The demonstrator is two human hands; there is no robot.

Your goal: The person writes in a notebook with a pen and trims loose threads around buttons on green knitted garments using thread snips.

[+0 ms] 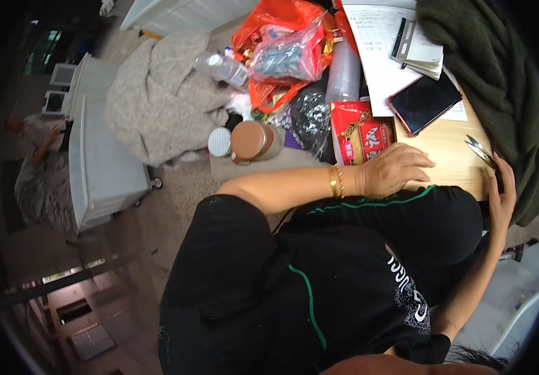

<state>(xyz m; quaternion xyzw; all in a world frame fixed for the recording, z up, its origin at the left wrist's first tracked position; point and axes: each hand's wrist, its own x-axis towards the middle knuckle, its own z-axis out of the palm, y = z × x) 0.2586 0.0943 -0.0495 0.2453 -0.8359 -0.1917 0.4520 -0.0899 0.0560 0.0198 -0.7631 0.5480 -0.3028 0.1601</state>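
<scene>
My left hand [397, 170] lies palm down at the near edge of a light wooden tabletop [451, 165], its fingers stretched out and holding nothing. Bracelets circle that wrist. At the table's right edge my right hand [502, 197] is closed round the dark handle of a small pair of scissors [481, 152]. The metal blades point up and left over the wood, slightly apart. A red printed packet [360, 134] sits just beyond my left hand. Farther back, a dark-screened phone [424, 103] rests on white paper sheets [376, 69].
A small notebook [419, 50] lies beyond the phone. Dark green cloth [501, 81] drapes along the right. Left of the table are a brown-lidded jar [249, 140], a clear bottle [222, 67], a red plastic bag [310, 12] and a grey blanket [163, 94]. Another person [44, 134] is at far left.
</scene>
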